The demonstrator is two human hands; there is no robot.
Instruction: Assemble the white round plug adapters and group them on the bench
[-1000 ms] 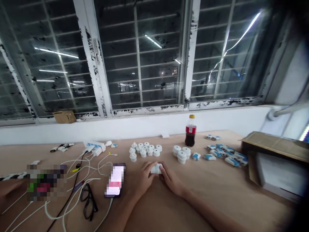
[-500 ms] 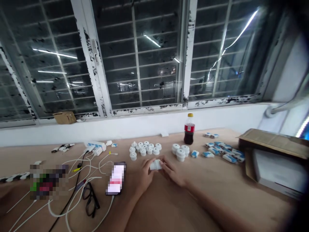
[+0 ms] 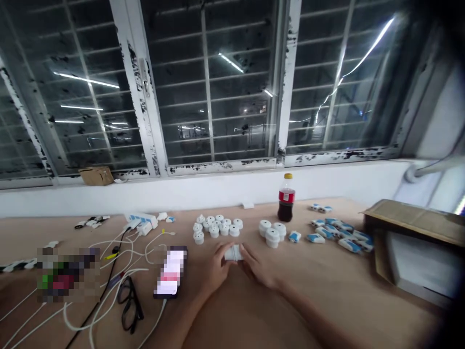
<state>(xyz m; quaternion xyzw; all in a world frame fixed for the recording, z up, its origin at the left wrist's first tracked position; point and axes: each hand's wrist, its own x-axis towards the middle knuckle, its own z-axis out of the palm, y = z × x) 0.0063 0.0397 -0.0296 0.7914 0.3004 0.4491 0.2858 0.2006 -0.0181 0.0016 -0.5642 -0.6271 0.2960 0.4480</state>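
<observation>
Between my two hands is a white round plastic piece (image 3: 233,252), turned on its side, with a seam around its middle. My left hand (image 3: 218,269) grips its left end, fingers over the top and thumb on the near side. On its right end press the closed fingers of my right hand (image 3: 257,267). Just beyond stand several small white round plastic pieces (image 3: 215,228), some with holes in their tops. Three larger white round pieces (image 3: 272,237) are grouped to the right of them.
A cola bottle (image 3: 286,201) stands behind the larger pieces. Several blue-and-white plastic parts (image 3: 336,230) lie farther right, near an open cardboard box (image 3: 410,215). To the left are a phone (image 3: 170,271), glasses (image 3: 130,304), tangled cables (image 3: 105,303) and a power strip (image 3: 141,221).
The view has shifted slightly. Both hands stay around the white piece, which now looks more level, and the seam has moved closer to my right fingers.
</observation>
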